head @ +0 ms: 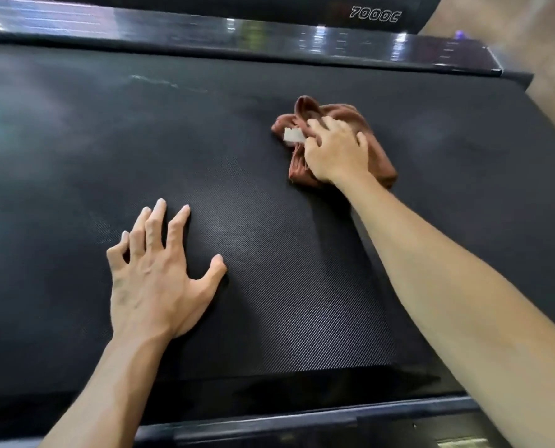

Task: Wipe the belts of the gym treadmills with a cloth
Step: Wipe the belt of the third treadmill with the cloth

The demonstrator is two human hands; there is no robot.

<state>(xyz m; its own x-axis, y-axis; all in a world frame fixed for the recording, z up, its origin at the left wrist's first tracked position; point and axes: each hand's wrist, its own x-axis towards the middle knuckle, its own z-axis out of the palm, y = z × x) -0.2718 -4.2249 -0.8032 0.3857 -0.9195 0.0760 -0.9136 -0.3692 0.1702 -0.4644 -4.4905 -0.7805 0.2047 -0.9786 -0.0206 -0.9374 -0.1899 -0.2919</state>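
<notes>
While the crumpled rust-brown cloth [332,143] sits bunched on the black textured treadmill belt [269,286], the right hand [334,153] presses down on it, fingers curled into the folds and gripping it; a small white tag [293,136] pokes out just beside the fingertips. Left hand [159,273] lies spread flat on the belt, fingers straight, holding nothing, well apart from the cloth. Step looks like mid-wipe on this belt. A pale streak [169,84] shows beyond the right fingertips, near the glossy black side rail [269,37]. Next move probably calls for pushing the cloth forward over that streak, keeping pressure so the wad doesn't roll.
</notes>
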